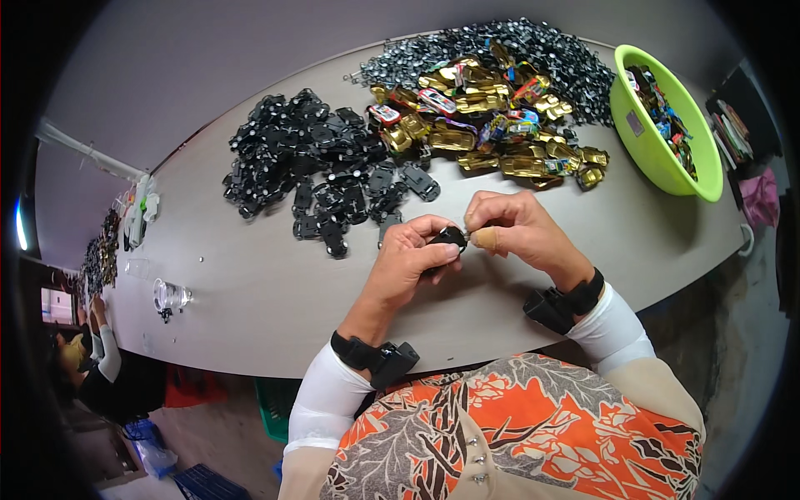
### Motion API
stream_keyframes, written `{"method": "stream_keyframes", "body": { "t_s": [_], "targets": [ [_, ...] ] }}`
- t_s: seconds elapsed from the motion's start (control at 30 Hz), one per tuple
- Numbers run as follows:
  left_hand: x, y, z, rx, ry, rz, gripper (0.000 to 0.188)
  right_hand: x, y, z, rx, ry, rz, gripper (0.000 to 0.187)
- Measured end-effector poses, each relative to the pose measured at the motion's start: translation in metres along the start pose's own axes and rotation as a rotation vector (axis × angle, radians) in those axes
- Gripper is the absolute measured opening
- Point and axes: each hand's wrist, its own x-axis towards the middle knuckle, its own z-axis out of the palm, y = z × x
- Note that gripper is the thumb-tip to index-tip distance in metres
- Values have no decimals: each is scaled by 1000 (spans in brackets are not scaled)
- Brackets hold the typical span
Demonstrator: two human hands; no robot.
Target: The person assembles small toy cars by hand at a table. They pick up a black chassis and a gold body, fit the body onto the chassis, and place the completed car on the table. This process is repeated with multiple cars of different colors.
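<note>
My left hand (pixel 414 255) is closed around a black toy car chassis (pixel 450 239), holding it above the table in front of me. My right hand (pixel 515 226) pinches at the chassis's right end; a tan wrap covers its thumb. Whatever small piece sits between those fingertips is mostly hidden. Just beyond my left hand, a heap of black toy car chassis (pixel 304 142) spreads over the table. Gold and coloured toy car bodies (pixel 454 137) are piled beyond both hands. Behind them lies a broad mound of small dark and silvery parts (pixel 533 50), perhaps wheel axles.
A lime-green basin (pixel 708 167) with colourful car bodies stands at the table's far right. On the left, a clear plastic cup (pixel 169 295) lies near a few small black parts (pixel 165 315). Another person (pixel 104 358) works at the far left. Black wrist devices (pixel 385 362) are on both my wrists.
</note>
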Motion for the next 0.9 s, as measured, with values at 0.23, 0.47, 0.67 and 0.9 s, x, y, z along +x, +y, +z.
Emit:
{"method": "stream_keyframes", "body": {
  "t_s": [0.23, 0.47, 0.67, 0.9],
  "targets": [
    [-6, 8, 5, 262, -48, -47, 20, -3, -7, 2, -25, -23, 246, 5],
    [-4, -2, 4, 507, -7, 113, 20, 2, 6, 7, -285, 0, 235, 5],
    [-26, -13, -1, 698, 59, 297, 24, 3, 17, 22, -396, -80, 245, 6],
    [-69, -26, -1, 627, 133, 256, 11, -8, 19, 53, -164, -189, 339, 11]
  ]
}}
